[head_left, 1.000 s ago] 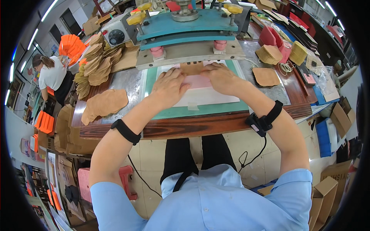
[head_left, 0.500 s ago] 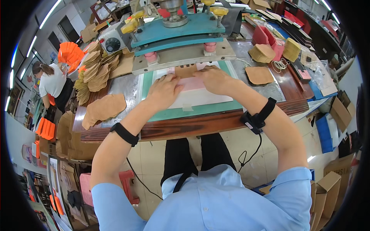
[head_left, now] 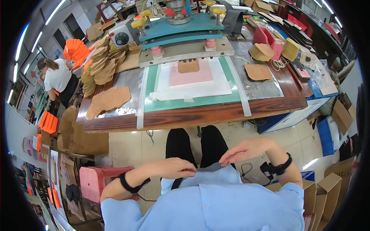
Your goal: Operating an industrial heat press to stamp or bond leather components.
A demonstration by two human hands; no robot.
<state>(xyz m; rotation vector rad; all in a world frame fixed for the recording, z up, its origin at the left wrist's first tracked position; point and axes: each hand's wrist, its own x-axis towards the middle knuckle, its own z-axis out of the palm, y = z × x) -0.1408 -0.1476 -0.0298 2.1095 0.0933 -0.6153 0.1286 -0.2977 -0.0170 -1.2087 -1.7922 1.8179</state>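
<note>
The person's left hand (head_left: pixel 175 168) and right hand (head_left: pixel 246 149) are both drawn in at the chest, at 6 o'clock of the desk (head_left: pixel 192 113), well apart from it. Both rest on the shirt hem (head_left: pixel 210 169), a dark edge of the light blue shirt. The left hand's grip is closed, fingers curled onto the fabric; the right hand's grip is narrow, its fingertips (head_left: pixel 225 161) pinching the same edge. Each wrist carries a black band.

On the desk, a green mat (head_left: pixel 192 102) lies under white sheets (head_left: pixel 216 86), with a pink sheet (head_left: pixel 190 75) on top. A tan leather piece (head_left: pixel 189 66) sits at the pink sheet's 12 o'clock edge, just in front of the press (head_left: pixel 181 32), a teal machine with yellow knobs. No hand touches it.

At 9 o'clock of the mat lies a larger tan piece (head_left: pixel 108 101); beyond it, at 10 o'clock, a stack of tan pieces (head_left: pixel 102 65). At 2 o'clock lies another tan piece (head_left: pixel 259 71).

A red stool (head_left: pixel 102 181) stands on the floor at 9 o'clock of the left hand. Another person in a white top (head_left: pixel 58 79) works at far 9 o'clock.
</note>
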